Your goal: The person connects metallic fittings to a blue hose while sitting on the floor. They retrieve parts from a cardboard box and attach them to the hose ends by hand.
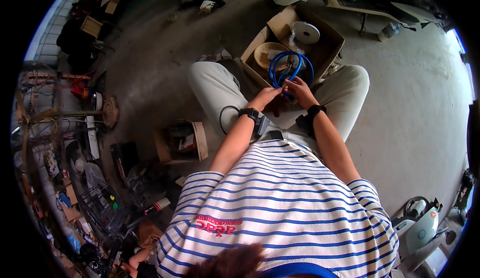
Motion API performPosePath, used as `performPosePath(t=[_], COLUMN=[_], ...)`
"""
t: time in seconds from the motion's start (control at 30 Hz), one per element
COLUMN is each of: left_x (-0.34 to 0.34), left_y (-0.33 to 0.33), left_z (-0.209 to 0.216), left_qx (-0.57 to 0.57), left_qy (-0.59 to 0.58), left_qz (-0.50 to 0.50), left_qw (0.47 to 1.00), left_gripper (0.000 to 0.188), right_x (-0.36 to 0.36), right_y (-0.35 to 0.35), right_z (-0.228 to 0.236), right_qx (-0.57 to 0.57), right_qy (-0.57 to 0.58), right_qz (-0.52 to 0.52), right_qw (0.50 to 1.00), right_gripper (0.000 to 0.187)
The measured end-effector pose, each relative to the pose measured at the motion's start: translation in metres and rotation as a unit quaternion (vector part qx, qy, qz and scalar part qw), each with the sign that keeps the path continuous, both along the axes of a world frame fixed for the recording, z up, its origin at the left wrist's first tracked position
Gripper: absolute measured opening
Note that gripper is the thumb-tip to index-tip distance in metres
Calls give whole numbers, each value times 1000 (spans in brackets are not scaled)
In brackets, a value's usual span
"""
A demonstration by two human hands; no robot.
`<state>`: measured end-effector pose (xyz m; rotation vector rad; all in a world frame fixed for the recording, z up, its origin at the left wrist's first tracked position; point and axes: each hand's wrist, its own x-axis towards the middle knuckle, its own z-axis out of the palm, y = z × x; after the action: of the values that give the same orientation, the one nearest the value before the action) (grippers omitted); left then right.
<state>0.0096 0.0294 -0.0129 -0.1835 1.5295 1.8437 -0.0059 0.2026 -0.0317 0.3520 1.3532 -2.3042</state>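
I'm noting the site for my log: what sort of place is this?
Probably a garage or repair workshop: what looks like a white scooter at lower right, a bare concrete-like floor, and heaped mixed clutter along the left.

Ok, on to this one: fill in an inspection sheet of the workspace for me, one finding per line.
Surface: grey floor, bare to the person's right.
Job's things: blue coil, held over an open cardboard box containing a white disc and a round basket.
Clutter: smaller box with mixed contents; crowded items along the left.
Hands: right hand has fingers closed on the coil; left hand meets it there, exact grip unclear.
Cables: black cord loops near the left wrist.
Surroundings: pale scooter, lower right.
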Motion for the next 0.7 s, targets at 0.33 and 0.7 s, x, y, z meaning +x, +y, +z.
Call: performPosePath(t=[0.33, 0.7], left_x=[-3, -2], left_y=[-8, -8], left_z=[-27, -15], left_qx=[-170, -83], left_qy=[93, -9], left_qz=[-21, -29], left_qw=[981, 996], left_gripper=[24, 28], right_x=[2, 0], right_y=[-5, 1], right_z=[6, 8], right_qx=[105, 25], right_qy=[10, -44], right_qz=[98, -45], right_qw=[990, 998], right_gripper=[24, 22])
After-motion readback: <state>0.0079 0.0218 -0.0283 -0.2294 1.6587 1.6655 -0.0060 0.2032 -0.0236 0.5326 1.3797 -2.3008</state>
